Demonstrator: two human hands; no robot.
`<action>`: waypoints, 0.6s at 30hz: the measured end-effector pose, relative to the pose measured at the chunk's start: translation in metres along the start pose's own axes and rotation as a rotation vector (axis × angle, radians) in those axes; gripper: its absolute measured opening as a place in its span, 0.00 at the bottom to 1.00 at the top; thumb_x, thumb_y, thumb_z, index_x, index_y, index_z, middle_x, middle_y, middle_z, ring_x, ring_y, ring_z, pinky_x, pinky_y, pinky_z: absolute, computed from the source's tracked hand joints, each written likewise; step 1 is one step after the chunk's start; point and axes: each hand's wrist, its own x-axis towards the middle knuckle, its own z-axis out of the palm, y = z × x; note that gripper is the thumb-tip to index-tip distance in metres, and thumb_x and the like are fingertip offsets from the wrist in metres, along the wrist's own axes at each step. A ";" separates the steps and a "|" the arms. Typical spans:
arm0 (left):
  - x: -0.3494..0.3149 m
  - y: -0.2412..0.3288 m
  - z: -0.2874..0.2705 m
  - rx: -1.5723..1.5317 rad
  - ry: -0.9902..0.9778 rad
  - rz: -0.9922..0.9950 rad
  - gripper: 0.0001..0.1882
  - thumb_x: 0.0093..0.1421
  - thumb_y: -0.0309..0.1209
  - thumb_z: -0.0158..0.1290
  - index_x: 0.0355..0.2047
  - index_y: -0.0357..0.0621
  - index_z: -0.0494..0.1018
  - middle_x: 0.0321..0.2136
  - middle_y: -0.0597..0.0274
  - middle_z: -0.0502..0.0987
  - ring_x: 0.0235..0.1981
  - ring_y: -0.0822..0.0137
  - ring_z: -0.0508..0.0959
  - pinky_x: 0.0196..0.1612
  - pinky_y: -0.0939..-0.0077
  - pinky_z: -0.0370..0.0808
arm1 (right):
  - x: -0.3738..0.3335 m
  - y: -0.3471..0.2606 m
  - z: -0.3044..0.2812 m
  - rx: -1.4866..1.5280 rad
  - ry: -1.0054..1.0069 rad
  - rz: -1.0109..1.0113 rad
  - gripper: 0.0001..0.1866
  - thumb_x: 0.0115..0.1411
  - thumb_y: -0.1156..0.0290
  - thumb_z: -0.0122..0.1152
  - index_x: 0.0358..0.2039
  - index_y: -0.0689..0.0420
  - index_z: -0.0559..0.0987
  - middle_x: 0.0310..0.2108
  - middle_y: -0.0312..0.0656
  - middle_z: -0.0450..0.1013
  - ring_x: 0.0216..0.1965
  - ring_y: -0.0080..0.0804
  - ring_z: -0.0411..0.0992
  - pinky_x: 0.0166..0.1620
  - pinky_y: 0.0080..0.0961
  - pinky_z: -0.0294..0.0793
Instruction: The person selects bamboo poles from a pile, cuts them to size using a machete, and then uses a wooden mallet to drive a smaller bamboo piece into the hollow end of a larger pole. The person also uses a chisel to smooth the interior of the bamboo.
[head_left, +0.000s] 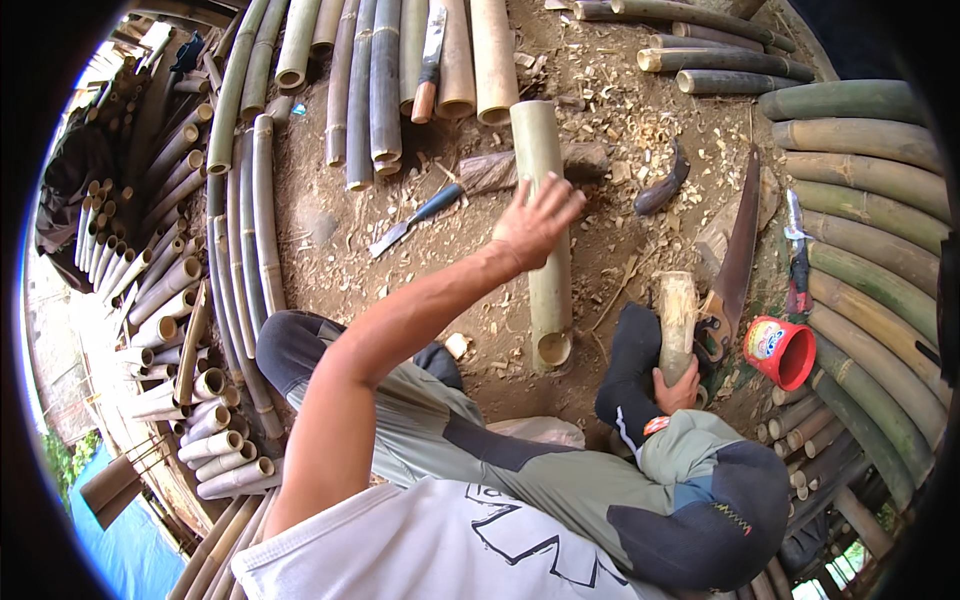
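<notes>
Bare dirt floor (330,225), littered with pale wood chips, walled round by stacked bamboo poles (880,200) on the right and cut ends piled on the left. Person seated low, knees up. Left hand (535,218) raised with fingers spread, gripping nothing, hovering over a pale green bamboo section (545,280) that lies lengthwise in the floor's middle, hollow end toward the sitter. Right hand (678,390) closed around the base of a short peeled bamboo stub (677,315), held upright near the right knee. Handsaw (735,255) lies just right of the stub; blue-handled chisel (415,220) lies left of the section. Red plastic cup (782,352) on its side by the right-hand poles, with a round label, print possibly multicoloured, too small to tell.
</notes>
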 end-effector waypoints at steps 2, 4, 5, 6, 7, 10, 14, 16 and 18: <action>-0.010 -0.015 0.001 -0.357 0.225 -0.247 0.34 0.51 0.22 0.53 0.61 0.37 0.61 0.59 0.40 0.63 0.63 0.47 0.62 0.70 0.48 0.53 | 0.010 0.011 -0.021 0.127 -0.132 0.036 0.47 0.48 0.54 0.74 0.64 0.57 0.61 0.52 0.60 0.67 0.53 0.62 0.66 0.55 0.48 0.66; -0.045 -0.047 0.035 -0.485 0.379 -0.515 0.30 0.52 0.35 0.61 0.52 0.33 0.69 0.48 0.40 0.74 0.52 0.47 0.73 0.58 0.59 0.70 | 0.019 -0.003 -0.026 -0.043 0.016 -0.081 0.45 0.45 0.62 0.73 0.63 0.55 0.63 0.53 0.56 0.66 0.54 0.58 0.65 0.55 0.48 0.66; -0.061 -0.062 0.052 -0.673 0.281 -0.660 0.30 0.53 0.42 0.60 0.50 0.31 0.71 0.45 0.38 0.76 0.49 0.47 0.76 0.54 0.61 0.72 | 0.019 -0.025 -0.033 -0.218 0.183 -0.227 0.43 0.47 0.65 0.71 0.63 0.54 0.63 0.54 0.54 0.65 0.55 0.56 0.64 0.56 0.47 0.65; -0.067 -0.055 0.045 -0.867 0.121 -0.805 0.29 0.55 0.47 0.59 0.45 0.30 0.74 0.41 0.39 0.79 0.45 0.46 0.79 0.51 0.63 0.74 | 0.024 -0.038 -0.040 -0.267 0.263 -0.268 0.42 0.47 0.68 0.68 0.64 0.54 0.63 0.55 0.52 0.65 0.56 0.55 0.63 0.56 0.48 0.64; -0.099 -0.085 0.089 -0.861 0.132 -0.755 0.31 0.57 0.51 0.58 0.43 0.30 0.76 0.33 0.46 0.80 0.32 0.58 0.81 0.40 0.66 0.77 | 0.026 -0.072 -0.039 -0.263 0.335 -0.353 0.40 0.48 0.71 0.66 0.64 0.54 0.63 0.56 0.50 0.64 0.56 0.54 0.62 0.57 0.48 0.64; -0.086 -0.046 0.106 -1.095 -0.034 -0.748 0.38 0.56 0.58 0.59 0.45 0.28 0.75 0.29 0.50 0.79 0.25 0.66 0.78 0.29 0.72 0.77 | 0.013 -0.098 -0.039 -0.166 0.015 -0.430 0.39 0.48 0.75 0.64 0.63 0.53 0.64 0.55 0.52 0.63 0.56 0.56 0.63 0.57 0.49 0.64; -0.057 0.023 0.094 -1.223 -0.082 -0.690 0.49 0.50 0.62 0.63 0.49 0.20 0.70 0.39 0.38 0.79 0.35 0.60 0.82 0.37 0.68 0.81 | 0.020 -0.089 0.000 -0.391 -0.240 -0.358 0.41 0.46 0.73 0.68 0.62 0.52 0.64 0.54 0.53 0.63 0.56 0.56 0.63 0.58 0.48 0.64; -0.053 0.044 0.092 -1.103 -0.015 -0.791 0.56 0.42 0.65 0.66 0.53 0.22 0.66 0.46 0.36 0.77 0.47 0.49 0.80 0.49 0.63 0.78 | 0.024 -0.089 0.016 -0.447 -0.281 -0.343 0.41 0.45 0.72 0.69 0.62 0.52 0.64 0.54 0.53 0.63 0.56 0.56 0.63 0.58 0.47 0.64; -0.060 0.048 0.108 -1.135 0.055 -0.851 0.57 0.38 0.63 0.69 0.54 0.26 0.66 0.48 0.37 0.76 0.49 0.49 0.79 0.53 0.62 0.75 | 0.020 -0.097 0.024 -0.452 -0.305 -0.353 0.42 0.44 0.71 0.71 0.62 0.52 0.64 0.53 0.53 0.63 0.56 0.56 0.63 0.58 0.47 0.65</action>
